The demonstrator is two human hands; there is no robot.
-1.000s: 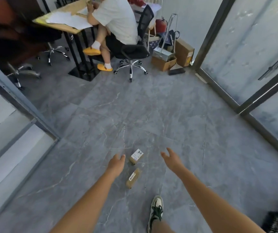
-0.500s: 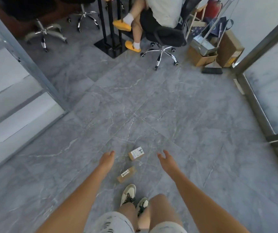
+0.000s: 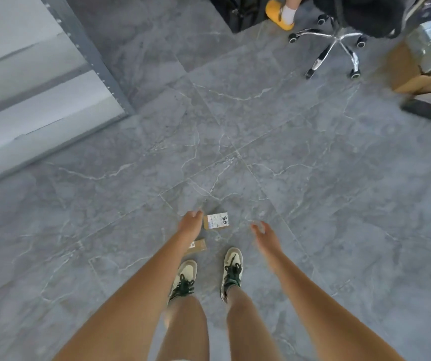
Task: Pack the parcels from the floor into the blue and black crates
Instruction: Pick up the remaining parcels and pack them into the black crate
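Note:
Two small brown cardboard parcels lie on the grey marble floor just ahead of my shoes. The farther parcel (image 3: 216, 221) shows a white label on top. The nearer parcel (image 3: 197, 246) is partly hidden behind my left wrist. My left hand (image 3: 190, 224) hangs with relaxed fingers right beside the labelled parcel's left edge; contact is unclear. My right hand (image 3: 263, 235) hovers open to the right of that parcel, apart from it and holding nothing. No crate is in view.
A seated person's yellow slipper (image 3: 279, 12) and a wheeled office chair base (image 3: 334, 49) are at the top right. Cardboard boxes (image 3: 412, 74) stand at the right edge. A grey metal frame (image 3: 89, 58) with glass panels runs along the left.
The view has tilted down and I have moved closer to the parcels. Both hands have dropped lower, the left one now next to the labelled parcel. My shoes stand just behind the parcels.

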